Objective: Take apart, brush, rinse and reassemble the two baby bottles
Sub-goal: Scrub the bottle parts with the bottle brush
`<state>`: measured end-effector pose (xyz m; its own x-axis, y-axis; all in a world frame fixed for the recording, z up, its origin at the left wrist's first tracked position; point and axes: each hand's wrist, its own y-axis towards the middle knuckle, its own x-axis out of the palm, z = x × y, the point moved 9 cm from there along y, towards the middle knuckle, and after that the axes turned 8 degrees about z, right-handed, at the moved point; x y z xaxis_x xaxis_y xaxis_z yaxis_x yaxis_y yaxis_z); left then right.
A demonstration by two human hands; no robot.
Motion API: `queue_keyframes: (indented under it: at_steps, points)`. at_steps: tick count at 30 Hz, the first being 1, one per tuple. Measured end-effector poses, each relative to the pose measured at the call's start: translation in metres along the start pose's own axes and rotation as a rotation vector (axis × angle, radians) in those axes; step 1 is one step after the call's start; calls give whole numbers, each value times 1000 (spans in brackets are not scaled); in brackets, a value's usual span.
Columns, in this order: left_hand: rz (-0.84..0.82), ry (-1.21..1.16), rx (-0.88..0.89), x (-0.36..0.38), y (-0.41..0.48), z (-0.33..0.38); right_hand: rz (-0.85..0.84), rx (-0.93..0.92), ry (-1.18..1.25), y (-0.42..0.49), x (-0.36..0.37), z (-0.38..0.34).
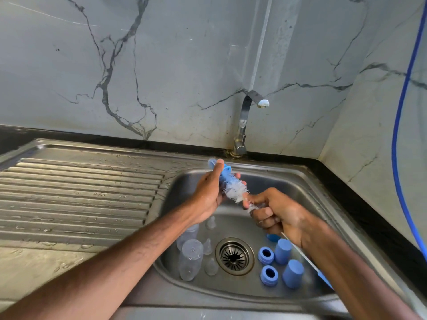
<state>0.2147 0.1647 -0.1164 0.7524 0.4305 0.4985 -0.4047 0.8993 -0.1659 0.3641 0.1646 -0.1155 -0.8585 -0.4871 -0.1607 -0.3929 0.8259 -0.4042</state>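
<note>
Over the sink basin [288,181], my left hand [208,192] curls round the blue and white bristle head of a bottle brush [233,187]. My right hand [277,215] grips the brush's wire shaft just below the bristles; its blue handle end [324,279] sticks out behind my wrist. On the basin floor lie two clear bottle bodies [190,258], partly under my left forearm, with clear teats [208,247] beside them. Right of the drain [234,256] stand two blue collar rings [266,255] and two blue caps [283,251].
A steel tap [245,121] rises at the basin's back rim; no water runs from it. A wet ribbed drainboard [76,192] stretches to the left. Marble wall panels stand behind and to the right, where a blue hose [399,135] hangs down.
</note>
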Motion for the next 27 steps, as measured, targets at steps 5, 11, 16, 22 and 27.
queue_keyframes:
  at_steps: [5,11,16,22,27]
  points:
    - [-64,145,4,14,-3,-24,534,-469,-626,-9,-23,-35]
    - [356,-59,4,-33,17,1,488,-633,-822,-10,19,-36]
    - [345,-22,0,-46,31,7,23,-170,-113,8,29,-2]
    - [441,253,125,-64,39,20,110,-280,-257,3,22,-8]
    - [507,174,177,-98,39,38,491,-599,-840,-8,4,-32]
